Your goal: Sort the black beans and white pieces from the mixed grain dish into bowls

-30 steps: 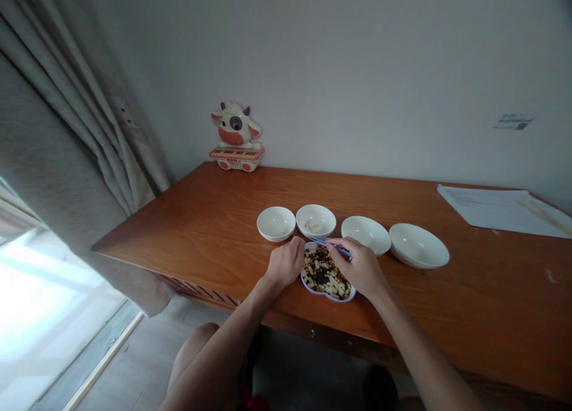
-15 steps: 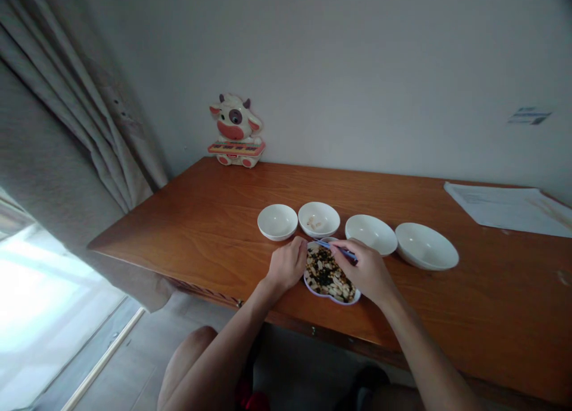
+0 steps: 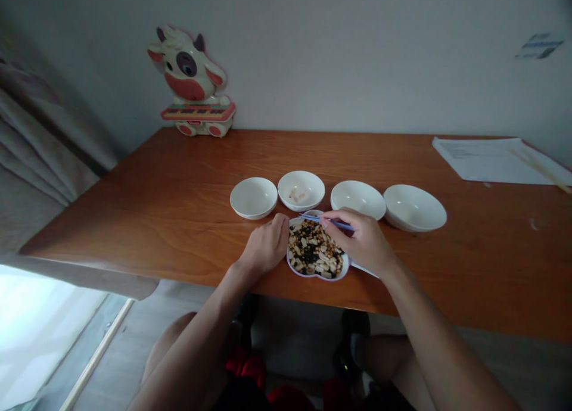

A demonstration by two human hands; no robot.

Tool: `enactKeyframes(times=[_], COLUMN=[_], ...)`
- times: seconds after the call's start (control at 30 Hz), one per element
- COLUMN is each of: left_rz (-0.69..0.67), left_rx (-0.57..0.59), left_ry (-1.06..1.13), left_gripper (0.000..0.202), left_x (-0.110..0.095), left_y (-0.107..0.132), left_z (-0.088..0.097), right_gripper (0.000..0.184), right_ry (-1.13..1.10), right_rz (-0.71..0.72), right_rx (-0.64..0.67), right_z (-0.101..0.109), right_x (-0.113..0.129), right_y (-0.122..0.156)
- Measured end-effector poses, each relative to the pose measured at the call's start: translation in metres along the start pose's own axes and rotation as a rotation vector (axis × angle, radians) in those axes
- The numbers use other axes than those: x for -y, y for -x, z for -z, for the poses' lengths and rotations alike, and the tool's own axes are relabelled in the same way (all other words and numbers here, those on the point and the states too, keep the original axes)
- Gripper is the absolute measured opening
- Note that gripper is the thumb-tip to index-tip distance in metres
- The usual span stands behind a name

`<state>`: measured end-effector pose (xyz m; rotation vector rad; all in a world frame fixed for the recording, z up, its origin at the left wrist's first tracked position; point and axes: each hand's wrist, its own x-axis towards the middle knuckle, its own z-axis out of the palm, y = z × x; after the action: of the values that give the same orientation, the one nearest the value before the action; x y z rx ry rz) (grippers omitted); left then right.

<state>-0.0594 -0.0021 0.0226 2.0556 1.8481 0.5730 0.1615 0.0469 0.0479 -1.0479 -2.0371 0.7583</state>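
A scalloped white dish with a purple rim (image 3: 318, 276) holds a mix of pale, yellowish and black seeds or beans (image 3: 315, 250). My left hand (image 3: 266, 242) is closed at the dish's left edge, fingers curled against the rim. My right hand (image 3: 364, 238) pinches slim blue tweezers (image 3: 335, 223) above the far right part of the dish. Their tips point left, over the dish's far edge; whether anything is between them is too small to tell. Just beyond stands a white bowl (image 3: 301, 184) with a few pale pieces (image 3: 296, 195) in it.
Three more white bowls stand in the row: one at the left (image 3: 253, 198), two at the right (image 3: 358, 199) (image 3: 414, 207). A cow-shaped toy keyboard (image 3: 192, 83) is at the back left. Papers (image 3: 487, 158) lie at the back right of the wooden table (image 3: 134, 202).
The view has shifted, so the table and bowls appear larger and further left. Both hands stay at the dish, the tweezers still in my right hand. A white strip now shows beneath my right wrist.
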Motion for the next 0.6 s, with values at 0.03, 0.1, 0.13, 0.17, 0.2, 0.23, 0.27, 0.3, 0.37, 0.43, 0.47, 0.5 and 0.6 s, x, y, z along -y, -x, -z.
enactKeyframes(times=[0.03,0.1,0.13,0.17,0.2,0.23,0.27,0.3,0.37,0.43,0.47,0.5,0.6], left_rz=[-0.008,-0.01,-0.002,0.01,0.022,0.033,0.041,0.045,0.044,0.037,0.033,0.03,0.025], left_rx=[-0.001,-0.005,-0.007,-0.01,-0.012,-0.013,-0.013,-0.013,-0.008,0.001,0.003,0.003,0.0], left_ry=[0.005,0.012,0.014,0.015,0.017,0.016,0.015,0.013,0.003,-0.015,-0.024,-0.032,-0.038], left_gripper=[0.028,0.027,0.026,0.026,0.025,0.024,0.024,0.023,0.023,0.024,0.024,0.025,0.025], left_x=[0.0,-0.002,-0.003,-0.004,-0.006,-0.007,-0.008,-0.009,-0.009,-0.009,-0.009,-0.008,-0.007], left_y=[0.0,0.001,0.001,0.002,0.002,0.002,0.002,0.002,0.002,0.002,0.002,0.002,0.003], left_z=[0.0,0.001,0.002,0.002,0.002,0.002,0.003,0.003,0.002,0.002,0.002,0.002,0.002], right_gripper=[0.022,0.023,0.022,0.022,0.022,0.021,0.02,0.019,0.018,0.017,0.016,0.016,0.018], right_ry=[-0.015,-0.05,-0.063,-0.07,-0.069,-0.059,-0.043,-0.02,0.036,0.09,0.11,0.122,0.135], right_rz=[-0.021,-0.051,-0.055,-0.053,-0.046,-0.038,-0.028,-0.018,0.005,0.024,0.036,0.047,0.085], right_rx=[0.007,0.02,0.026,0.031,0.038,0.048,0.059,0.07,0.089,0.107,0.114,0.121,0.118], right_z=[0.002,0.007,0.009,0.01,0.012,0.013,0.014,0.014,0.015,0.014,0.012,0.011,0.007], right_x=[0.001,0.002,0.002,0.002,0.002,0.003,0.003,0.003,0.004,0.005,0.006,0.006,0.006], right_y=[0.002,0.007,0.009,0.011,0.013,0.015,0.016,0.016,0.017,0.016,0.015,0.015,0.013])
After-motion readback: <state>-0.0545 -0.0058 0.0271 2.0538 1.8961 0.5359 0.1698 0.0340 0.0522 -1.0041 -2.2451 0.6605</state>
